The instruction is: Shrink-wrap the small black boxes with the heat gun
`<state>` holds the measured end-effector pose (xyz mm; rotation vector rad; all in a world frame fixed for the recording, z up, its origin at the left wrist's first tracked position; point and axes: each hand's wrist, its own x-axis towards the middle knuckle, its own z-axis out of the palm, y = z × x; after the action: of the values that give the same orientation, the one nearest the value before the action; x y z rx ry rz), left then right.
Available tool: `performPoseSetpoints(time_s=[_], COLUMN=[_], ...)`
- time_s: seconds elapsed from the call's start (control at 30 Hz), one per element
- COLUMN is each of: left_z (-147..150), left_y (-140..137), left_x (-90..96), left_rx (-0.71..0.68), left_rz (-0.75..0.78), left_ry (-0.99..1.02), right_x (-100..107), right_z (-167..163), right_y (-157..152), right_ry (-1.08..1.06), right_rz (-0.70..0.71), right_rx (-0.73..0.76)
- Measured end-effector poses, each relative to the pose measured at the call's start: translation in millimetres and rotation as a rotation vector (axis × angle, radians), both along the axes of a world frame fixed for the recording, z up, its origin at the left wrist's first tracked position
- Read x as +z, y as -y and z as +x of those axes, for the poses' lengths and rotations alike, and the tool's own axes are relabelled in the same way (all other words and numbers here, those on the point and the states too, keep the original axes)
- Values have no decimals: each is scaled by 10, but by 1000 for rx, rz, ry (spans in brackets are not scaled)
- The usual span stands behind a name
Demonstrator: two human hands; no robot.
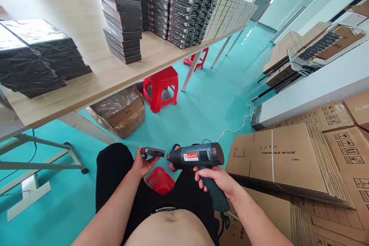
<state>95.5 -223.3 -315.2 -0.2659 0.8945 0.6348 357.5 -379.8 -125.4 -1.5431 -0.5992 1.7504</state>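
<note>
My right hand [215, 178] is wrapped round the grip of a dark heat gun [206, 156] with a red and white label. Its nozzle points left, at a small flat black box [152, 152]. That box lies between the fingers and thumb of my left hand [142, 164], held above my lap. A short gap separates the nozzle from the box. From the bottom of the gun's grip a black cord hangs down.
On the wooden table [155, 55] stand a tall stack of black boxes [123, 19] and film-wrapped bundles [187, 7]. Underneath are a red stool [163, 84] and an open carton [121, 111]. Flattened cartons [276, 157] are piled at my right. A white cord [233, 128] crosses the floor.
</note>
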Motion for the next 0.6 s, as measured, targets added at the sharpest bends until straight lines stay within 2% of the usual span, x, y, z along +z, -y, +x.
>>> performPoseSetpoints(time_s=[0.3, 0.47, 0.6], left_z=[-34, -33, -27], left_y=[8, 9, 6], left_x=[1, 14, 19], left_rx=[-32, -24, -31], left_rz=[-30, -39, -32], left_ry=[11, 10, -8], right_x=[-55, -32, -36], right_z=[-111, -131, -134], right_y=[-159, -178, -145], right_ry=[46, 88, 49], right_rz=[26, 38, 36], right_rx=[62, 25, 56])
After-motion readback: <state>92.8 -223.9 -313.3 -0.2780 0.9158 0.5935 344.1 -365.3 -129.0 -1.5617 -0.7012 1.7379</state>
